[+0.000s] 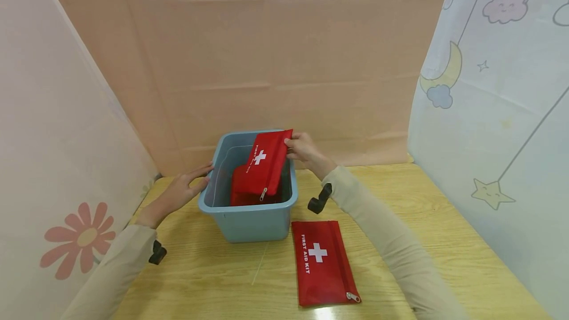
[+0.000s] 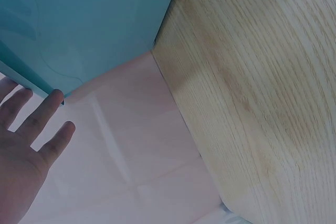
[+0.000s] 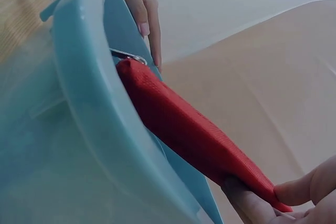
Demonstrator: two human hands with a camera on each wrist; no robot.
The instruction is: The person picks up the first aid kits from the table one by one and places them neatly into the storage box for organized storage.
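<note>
Red "FIRST AID KIT" pouch (image 1: 263,167) pinched in right-hand fingers (image 1: 295,148); left fingers (image 1: 201,172) straight on bin (image 1: 249,219).

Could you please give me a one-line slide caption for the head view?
Right hand lowers a red first-aid pouch into the blue bin; left hand steadies it.

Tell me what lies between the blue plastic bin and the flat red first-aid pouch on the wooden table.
Head view: only bare wooden table lies between blue plastic bin and flat red first-aid pouch.

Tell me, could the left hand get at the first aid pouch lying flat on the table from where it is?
Probably not directly: the left hand rests against the far side of the blue bin, which stands between it and the pouch on the table. It would have to go around.
</note>
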